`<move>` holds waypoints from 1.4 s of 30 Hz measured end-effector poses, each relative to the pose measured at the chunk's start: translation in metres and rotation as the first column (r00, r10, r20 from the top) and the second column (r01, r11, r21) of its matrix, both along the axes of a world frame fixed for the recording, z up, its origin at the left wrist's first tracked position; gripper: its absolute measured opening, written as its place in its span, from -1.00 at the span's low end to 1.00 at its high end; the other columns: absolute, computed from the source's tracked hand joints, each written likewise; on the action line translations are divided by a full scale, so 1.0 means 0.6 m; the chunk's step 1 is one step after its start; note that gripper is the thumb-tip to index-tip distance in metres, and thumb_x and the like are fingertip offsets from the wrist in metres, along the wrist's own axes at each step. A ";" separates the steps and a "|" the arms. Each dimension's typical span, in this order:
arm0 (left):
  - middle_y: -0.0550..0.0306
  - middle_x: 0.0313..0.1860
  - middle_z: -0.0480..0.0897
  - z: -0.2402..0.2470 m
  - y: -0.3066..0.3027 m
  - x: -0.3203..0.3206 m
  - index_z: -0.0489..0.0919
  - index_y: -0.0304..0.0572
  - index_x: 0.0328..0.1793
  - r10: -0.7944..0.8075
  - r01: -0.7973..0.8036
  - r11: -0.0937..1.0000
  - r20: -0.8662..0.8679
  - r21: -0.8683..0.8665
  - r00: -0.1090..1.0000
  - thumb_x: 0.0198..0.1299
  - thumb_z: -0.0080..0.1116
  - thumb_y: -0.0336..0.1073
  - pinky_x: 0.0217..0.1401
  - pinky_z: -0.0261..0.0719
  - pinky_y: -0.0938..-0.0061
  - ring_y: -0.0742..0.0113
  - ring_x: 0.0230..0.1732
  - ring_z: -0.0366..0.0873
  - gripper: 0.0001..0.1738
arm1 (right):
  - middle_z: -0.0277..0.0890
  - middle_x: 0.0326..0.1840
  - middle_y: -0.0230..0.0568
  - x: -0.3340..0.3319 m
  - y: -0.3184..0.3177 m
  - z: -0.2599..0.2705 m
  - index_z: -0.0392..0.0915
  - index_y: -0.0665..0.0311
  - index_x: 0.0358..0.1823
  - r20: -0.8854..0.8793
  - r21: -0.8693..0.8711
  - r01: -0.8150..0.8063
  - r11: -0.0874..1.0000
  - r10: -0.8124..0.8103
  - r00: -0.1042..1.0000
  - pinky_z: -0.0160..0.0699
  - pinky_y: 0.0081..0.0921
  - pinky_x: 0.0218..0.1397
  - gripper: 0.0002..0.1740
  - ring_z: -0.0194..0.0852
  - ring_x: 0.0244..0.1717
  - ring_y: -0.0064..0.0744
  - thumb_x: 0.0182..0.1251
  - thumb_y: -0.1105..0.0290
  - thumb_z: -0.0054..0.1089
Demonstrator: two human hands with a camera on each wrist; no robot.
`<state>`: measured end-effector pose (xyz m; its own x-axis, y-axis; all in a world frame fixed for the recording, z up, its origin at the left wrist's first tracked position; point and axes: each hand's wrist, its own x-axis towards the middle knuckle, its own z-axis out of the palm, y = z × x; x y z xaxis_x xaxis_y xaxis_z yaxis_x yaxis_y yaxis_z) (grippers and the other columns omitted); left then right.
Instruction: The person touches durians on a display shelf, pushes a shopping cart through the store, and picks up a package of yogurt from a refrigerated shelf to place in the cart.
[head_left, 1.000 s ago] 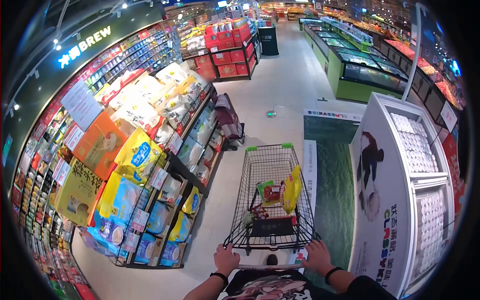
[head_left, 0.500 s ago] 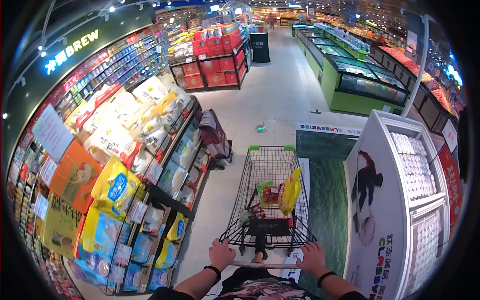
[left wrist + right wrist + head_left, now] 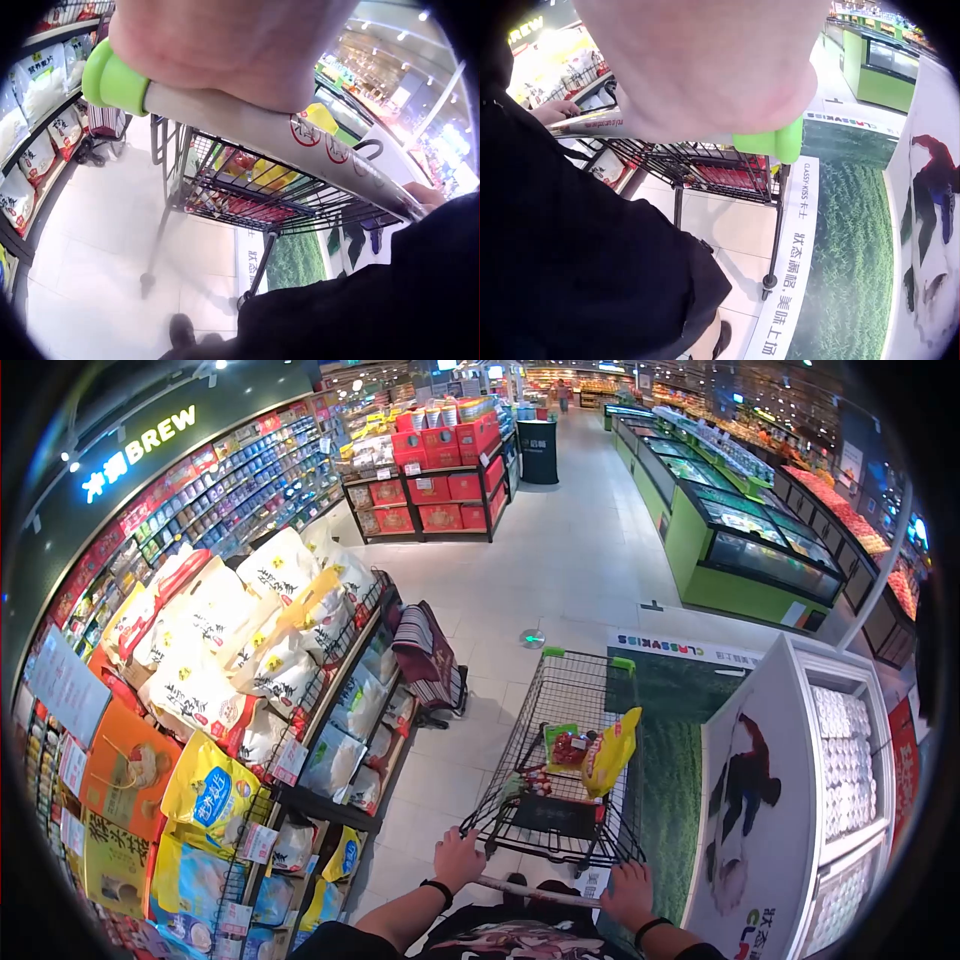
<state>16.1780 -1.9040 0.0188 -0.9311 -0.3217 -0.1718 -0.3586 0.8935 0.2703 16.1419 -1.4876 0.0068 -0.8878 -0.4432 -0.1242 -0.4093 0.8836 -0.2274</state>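
Gripping the handle bar [image 3: 540,892] at both ends: left hand [image 3: 458,858] curled round it beside the green end cap [image 3: 112,79], right hand [image 3: 630,890] wrapped round the far end. Standing just behind the shopping cart [image 3: 515,740], its long axis running straight ahead, away from the body; neither hand nearer. Black wire basket, smooth metal bar, glossy yellow bag [image 3: 612,752] inside. Left of the cart, shelf of soft sacks [image 3: 260,660]; right of it, white freezer [image 3: 780,780].

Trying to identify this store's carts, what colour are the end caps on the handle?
Bright green; the end cap shows best in the left wrist view.
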 end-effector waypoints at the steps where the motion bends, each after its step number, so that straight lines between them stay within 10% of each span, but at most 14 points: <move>1: -0.20 0.27 0.54 -0.001 -0.001 -0.027 0.59 0.05 0.44 -0.007 0.007 1.000 0.010 -0.007 1.000 0.20 0.28 -0.14 0.27 0.58 -0.16 -0.17 0.32 0.56 -0.38 | 0.52 0.49 0.05 -0.025 -0.004 0.003 0.58 0.28 0.43 0.010 -0.012 0.012 1.000 -0.012 1.000 -0.11 0.17 0.83 -0.21 0.20 0.69 0.07 0.22 -0.04 0.24; 35: -0.25 0.26 0.55 0.012 -0.072 -0.860 0.62 -0.05 0.36 0.196 -0.195 0.978 -0.006 0.077 0.981 0.15 0.31 -0.12 0.23 0.58 -0.05 -0.16 0.34 0.54 -0.40 | 0.59 0.32 0.17 -0.965 -0.091 -0.008 0.59 0.31 0.28 -0.019 -0.109 -0.115 0.987 0.113 0.993 0.15 0.21 0.73 -0.19 0.40 0.55 0.19 -0.04 0.04 0.37; 37: -0.23 0.28 0.54 0.004 -0.092 -0.904 0.64 -0.09 0.31 0.175 -0.174 0.984 -0.030 0.037 0.984 0.14 0.33 -0.10 0.21 0.59 0.00 -0.13 0.35 0.53 -0.42 | 0.62 0.44 0.17 -1.009 -0.122 0.035 0.64 0.36 0.39 -0.021 0.132 -0.235 0.963 0.240 0.971 0.33 0.12 0.66 -0.40 0.46 0.53 0.20 0.54 0.07 0.20; 42: -0.23 0.30 0.54 0.011 -0.134 -1.017 0.60 -0.06 0.38 0.188 -0.188 0.980 -0.001 0.060 0.982 0.16 0.35 -0.08 0.22 0.59 -0.02 -0.13 0.36 0.53 -0.37 | 0.35 0.69 0.11 -1.124 -0.141 0.015 0.39 0.30 0.64 0.169 0.216 -0.207 0.954 0.173 0.970 -0.06 0.16 0.82 -0.20 0.12 0.74 0.13 0.54 -0.03 0.22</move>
<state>15.5676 -1.9841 0.0253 -0.8562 -0.4805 -0.1898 -0.5166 0.7926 0.3240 15.4676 -1.5725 0.0157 -0.7542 -0.5460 -0.3649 -0.5523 0.8279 -0.0973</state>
